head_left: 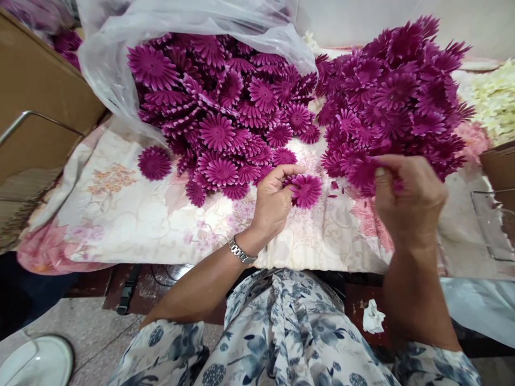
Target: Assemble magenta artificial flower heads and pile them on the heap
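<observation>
My left hand (274,201), with a metal watch on its wrist, pinches a flat purple artificial flower (307,191) by its edge, just above the tablecloth. My right hand (408,195) is closed, thumb against forefinger, on a purple flower piece (359,170) in front of the right heap. Part of that piece is hidden by the fingers and blends with the flowers behind it. On the left, a large heap of flat purple flowers (217,131) spills out of a clear plastic bag (108,69). The right heap (396,96) looks fuller and more layered.
A floral cloth (132,225) covers the table. Cardboard boxes stand at the left (36,96) and right (501,166) edges. Cream flowers (494,94) lie at the far right. One loose purple flower (154,163) lies left of the heap, and small petal scraps (333,185) lie between the heaps.
</observation>
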Demonstrator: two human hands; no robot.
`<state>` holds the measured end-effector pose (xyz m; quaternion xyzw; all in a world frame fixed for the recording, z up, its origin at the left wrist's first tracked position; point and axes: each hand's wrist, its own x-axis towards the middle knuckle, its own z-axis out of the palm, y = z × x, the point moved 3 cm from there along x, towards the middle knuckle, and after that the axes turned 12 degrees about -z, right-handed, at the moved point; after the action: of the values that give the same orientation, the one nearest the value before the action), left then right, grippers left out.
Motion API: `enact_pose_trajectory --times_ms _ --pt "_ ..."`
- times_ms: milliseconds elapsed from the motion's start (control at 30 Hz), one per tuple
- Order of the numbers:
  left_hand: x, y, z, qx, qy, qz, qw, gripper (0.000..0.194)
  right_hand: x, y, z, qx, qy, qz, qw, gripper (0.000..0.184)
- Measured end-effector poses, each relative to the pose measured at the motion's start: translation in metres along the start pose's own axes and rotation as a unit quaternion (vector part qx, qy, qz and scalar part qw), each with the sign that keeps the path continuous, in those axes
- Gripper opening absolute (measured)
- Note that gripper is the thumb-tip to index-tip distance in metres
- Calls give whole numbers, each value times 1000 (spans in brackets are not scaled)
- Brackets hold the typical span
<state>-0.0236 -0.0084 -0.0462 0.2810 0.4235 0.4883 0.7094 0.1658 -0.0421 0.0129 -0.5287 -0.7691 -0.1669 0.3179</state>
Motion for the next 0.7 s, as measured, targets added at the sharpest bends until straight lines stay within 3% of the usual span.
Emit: enact_pose_trajectory --times_ms 100,267,400,433,567,700 --pt "-1 0 3 6 -3 1 1000 28 3 2 -6 -40 -7 -2 999 23" --pt "-6 -2 5 53 -15 31 998 28 -1 -33 22 187 -67 -8 980 20" --pt "-8 -4 4 74 -21 37 996 24 -6 -45 36 251 -93 34 963 8" --pt "-8 -4 4 77 -19 40 996 24 -6 -44 34 249 -89 29 964 3" --pt "-6 0 1 84 5 73 994 30 -8 -28 17 190 -48 4 981 19" --pt "-4 0 0 70 9 64 996 33 -9 8 -4 -19 -37 19 999 21"
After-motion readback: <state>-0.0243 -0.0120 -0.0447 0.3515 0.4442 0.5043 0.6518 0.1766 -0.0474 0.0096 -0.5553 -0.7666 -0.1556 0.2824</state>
